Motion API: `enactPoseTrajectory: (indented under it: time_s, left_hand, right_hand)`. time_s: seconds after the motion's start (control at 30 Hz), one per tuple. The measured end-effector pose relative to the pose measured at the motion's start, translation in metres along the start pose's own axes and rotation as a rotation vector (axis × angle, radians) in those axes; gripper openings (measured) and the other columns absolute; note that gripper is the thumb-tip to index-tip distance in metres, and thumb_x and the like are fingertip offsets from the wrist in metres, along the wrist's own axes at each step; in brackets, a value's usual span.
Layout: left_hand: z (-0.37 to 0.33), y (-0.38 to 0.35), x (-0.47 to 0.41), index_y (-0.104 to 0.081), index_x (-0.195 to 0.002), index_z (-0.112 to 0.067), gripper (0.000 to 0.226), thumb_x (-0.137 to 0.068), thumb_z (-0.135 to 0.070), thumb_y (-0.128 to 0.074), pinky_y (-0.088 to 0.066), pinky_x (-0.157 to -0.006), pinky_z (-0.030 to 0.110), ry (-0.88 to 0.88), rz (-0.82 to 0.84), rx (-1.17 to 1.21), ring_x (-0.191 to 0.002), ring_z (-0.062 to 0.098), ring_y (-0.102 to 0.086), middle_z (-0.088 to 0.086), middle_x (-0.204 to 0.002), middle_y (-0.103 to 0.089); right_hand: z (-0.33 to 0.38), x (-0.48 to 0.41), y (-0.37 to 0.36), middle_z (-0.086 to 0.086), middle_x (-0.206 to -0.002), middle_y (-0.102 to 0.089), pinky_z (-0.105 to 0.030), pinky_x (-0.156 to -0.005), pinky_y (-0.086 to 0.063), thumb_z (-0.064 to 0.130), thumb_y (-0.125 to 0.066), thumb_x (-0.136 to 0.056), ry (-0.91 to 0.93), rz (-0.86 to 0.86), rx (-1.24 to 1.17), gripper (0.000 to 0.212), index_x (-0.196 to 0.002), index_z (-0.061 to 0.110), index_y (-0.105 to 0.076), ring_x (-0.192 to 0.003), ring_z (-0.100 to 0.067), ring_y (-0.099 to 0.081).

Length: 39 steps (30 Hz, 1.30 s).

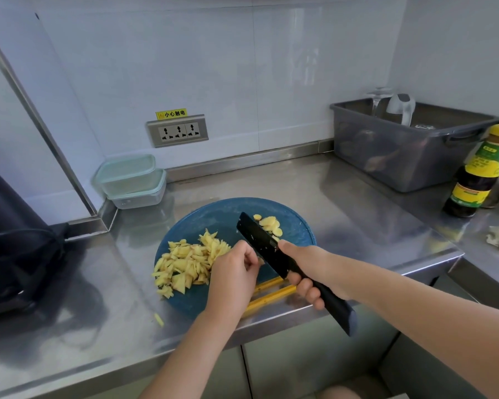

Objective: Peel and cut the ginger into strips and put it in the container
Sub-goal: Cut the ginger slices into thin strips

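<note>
Here the ginger strips (185, 263) lie heaped on the blue board (234, 208), slices (270, 224) beyond the knife (261, 243) gripped by the right hand (303, 269), and its edge could nick the left hand (234, 272), curled against the blade, its hold unclear.

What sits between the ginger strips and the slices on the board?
The knife, gripped by the right hand, slants its black blade across the board between the strips and the slices. The head view shows it.
</note>
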State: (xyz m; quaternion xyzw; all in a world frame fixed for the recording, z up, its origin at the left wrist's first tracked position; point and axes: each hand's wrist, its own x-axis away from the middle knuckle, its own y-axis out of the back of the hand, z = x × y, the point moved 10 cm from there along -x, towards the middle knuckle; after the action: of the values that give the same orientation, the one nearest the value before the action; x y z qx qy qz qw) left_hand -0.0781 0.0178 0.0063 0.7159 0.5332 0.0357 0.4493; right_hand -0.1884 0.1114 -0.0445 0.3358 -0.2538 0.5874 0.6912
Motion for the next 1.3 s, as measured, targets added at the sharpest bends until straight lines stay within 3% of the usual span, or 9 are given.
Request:
enactPoseTrajectory:
  time_s: [0.27, 0.43, 0.57, 0.67, 0.87, 0.93, 1.03, 1.17, 1.3]
  left_hand:
    - [0.002, 0.003, 0.001, -0.057, -0.077, -0.021, 0.017, -0.084, -0.012, -0.069, -0.047, -0.064, 0.012, 0.04, -0.01, 0.055, -0.062, 0.0, -0.055, -0.014, -0.066, -0.056]
    - [0.007, 0.006, 0.0, -0.063, -0.096, -0.018, 0.01, -0.089, -0.011, -0.062, -0.043, -0.065, 0.003, 0.064, -0.057, 0.059, -0.075, -0.008, -0.054, -0.018, -0.081, -0.056]
    - [0.011, 0.009, 0.001, -0.062, -0.104, -0.018, 0.015, -0.091, -0.012, -0.059, -0.045, -0.07, 0.009, 0.084, -0.102, 0.052, -0.08, -0.001, -0.056, -0.012, -0.092, -0.061]
    - [-0.001, 0.007, 0.0, -0.061, -0.111, -0.021, 0.022, -0.09, -0.017, -0.061, -0.045, -0.072, 0.009, -0.017, -0.077, -0.013, -0.082, -0.002, -0.055, -0.012, -0.102, -0.061]
    - [-0.035, -0.03, -0.011, -0.052, -0.133, -0.025, 0.039, -0.094, -0.033, -0.053, -0.027, -0.102, 0.013, -0.256, 0.141, -0.198, -0.123, 0.003, -0.038, -0.012, -0.132, -0.051]
    - [-0.031, -0.034, -0.019, -0.051, -0.132, -0.025, 0.04, -0.094, -0.038, -0.052, -0.032, -0.101, 0.016, -0.211, 0.149, -0.221, -0.122, 0.004, -0.039, -0.012, -0.13, -0.052]
    - [-0.021, -0.03, -0.025, -0.056, -0.116, -0.026, 0.029, -0.092, -0.042, -0.054, -0.04, -0.09, 0.019, -0.11, 0.107, -0.229, -0.105, 0.006, -0.047, -0.012, -0.111, -0.056]
    - [-0.027, -0.028, -0.023, -0.057, -0.102, -0.028, 0.013, -0.094, -0.033, -0.048, -0.042, -0.082, 0.02, -0.186, 0.118, -0.336, -0.094, 0.007, -0.048, -0.012, -0.099, -0.055]
    - [-0.013, -0.008, -0.027, -0.058, -0.101, -0.026, 0.015, -0.095, -0.031, -0.044, -0.037, -0.093, 0.022, -0.173, 0.087, -0.509, -0.096, 0.008, -0.044, -0.012, -0.099, -0.055]
  right_hand:
    - [-0.005, 0.009, 0.009, 0.004, -0.045, -0.036, -0.019, -0.034, -0.03, 0.07, -0.036, -0.09, 0.054, 0.057, -0.069, 0.063, -0.055, 0.018, -0.041, -0.033, -0.01, -0.031]
    - [0.011, 0.022, 0.026, 0.003, -0.048, -0.033, -0.021, -0.035, -0.028, 0.069, -0.036, -0.09, 0.125, 0.044, -0.061, 0.062, -0.058, 0.017, -0.04, -0.037, -0.011, -0.027]
    - [0.011, 0.024, 0.032, 0.003, -0.048, -0.034, -0.021, -0.036, -0.029, 0.069, -0.036, -0.091, 0.133, 0.019, 0.005, 0.061, -0.059, 0.017, -0.041, -0.037, -0.011, -0.029]
    - [0.009, 0.024, 0.034, 0.002, -0.048, -0.036, -0.021, -0.036, -0.029, 0.069, -0.036, -0.09, 0.148, -0.007, 0.024, 0.061, -0.06, 0.017, -0.042, -0.037, -0.012, -0.029]
    - [0.011, 0.03, 0.054, 0.002, -0.048, -0.034, -0.02, -0.036, -0.027, 0.071, -0.035, -0.089, 0.171, -0.079, -0.075, 0.063, -0.059, 0.017, -0.04, -0.037, -0.012, -0.028]
    - [0.011, 0.032, 0.058, 0.002, -0.048, -0.034, -0.02, -0.036, -0.027, 0.071, -0.036, -0.089, 0.181, -0.09, -0.086, 0.063, -0.059, 0.016, -0.04, -0.038, -0.012, -0.028]
    - [0.009, 0.033, 0.059, 0.002, -0.048, -0.034, -0.021, -0.037, -0.027, 0.07, -0.036, -0.089, 0.184, -0.079, -0.086, 0.062, -0.059, 0.016, -0.041, -0.039, -0.012, -0.028]
    - [0.008, 0.033, 0.058, 0.002, -0.048, -0.035, -0.021, -0.036, -0.028, 0.068, -0.037, -0.091, 0.19, -0.064, -0.082, 0.061, -0.06, 0.016, -0.041, -0.038, -0.012, -0.029]
    - [0.009, 0.033, 0.059, 0.002, -0.047, -0.036, -0.021, -0.036, -0.028, 0.067, -0.037, -0.091, 0.192, -0.071, -0.071, 0.06, -0.06, 0.016, -0.042, -0.038, -0.012, -0.029]
